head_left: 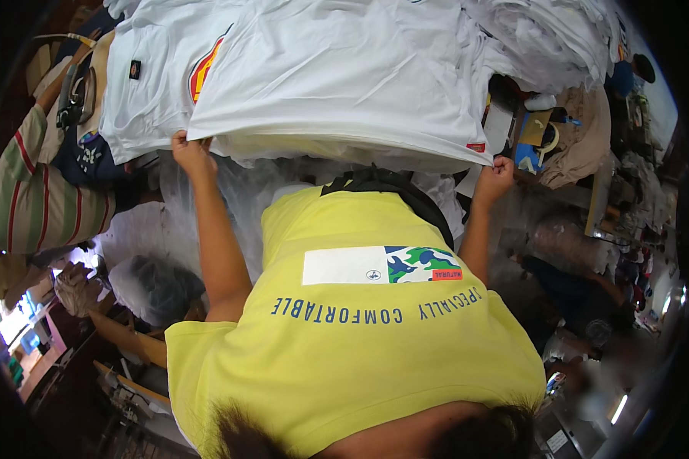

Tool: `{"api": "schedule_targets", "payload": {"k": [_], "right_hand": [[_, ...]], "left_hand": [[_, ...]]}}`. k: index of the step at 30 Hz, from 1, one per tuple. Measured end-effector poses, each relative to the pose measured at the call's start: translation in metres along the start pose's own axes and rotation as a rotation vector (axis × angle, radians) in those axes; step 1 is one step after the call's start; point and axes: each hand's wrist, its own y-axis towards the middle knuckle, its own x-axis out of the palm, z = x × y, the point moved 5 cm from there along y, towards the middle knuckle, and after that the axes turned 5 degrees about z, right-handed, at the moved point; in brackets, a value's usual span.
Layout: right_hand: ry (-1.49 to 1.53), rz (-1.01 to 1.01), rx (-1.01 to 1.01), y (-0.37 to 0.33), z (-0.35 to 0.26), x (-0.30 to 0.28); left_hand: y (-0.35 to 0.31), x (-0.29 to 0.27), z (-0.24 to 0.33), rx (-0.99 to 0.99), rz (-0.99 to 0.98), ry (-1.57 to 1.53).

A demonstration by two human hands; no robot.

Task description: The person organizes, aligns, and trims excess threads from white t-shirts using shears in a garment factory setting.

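A white T-shirt (337, 84) lies spread flat in front of me, its bottom hem toward my body and a small red tag near the right corner. My left hand (194, 155) is closed, pinching the hem's left corner. At the right corner, my right hand (494, 180) grips the hem with curled fingers. Under the left side of this shirt lies another white shirt (149, 96), with a red and yellow print partly covered and a small black label.
White garments are heaped (559, 38) at the far right. Beside them lie a tape roll (550, 138) and brown cloth (582, 138). A person in a striped shirt (50, 183) works at the left. A filled plastic bag (153, 287) sits low on the left.
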Motion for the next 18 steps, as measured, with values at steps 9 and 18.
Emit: {"api": "schedule_targets", "payload": {"k": [9, 18], "right_hand": [[0.497, -0.48, 0.205, -0.042, -0.008, 0.012], [0.37, -0.261, 0.301, -0.051, 0.018, 0.0]], "left_hand": [[-0.016, -0.012, -0.031, -0.361, -0.156, -0.277], [-0.043, -0.002, -0.008, -0.458, -0.137, -0.417]]}}
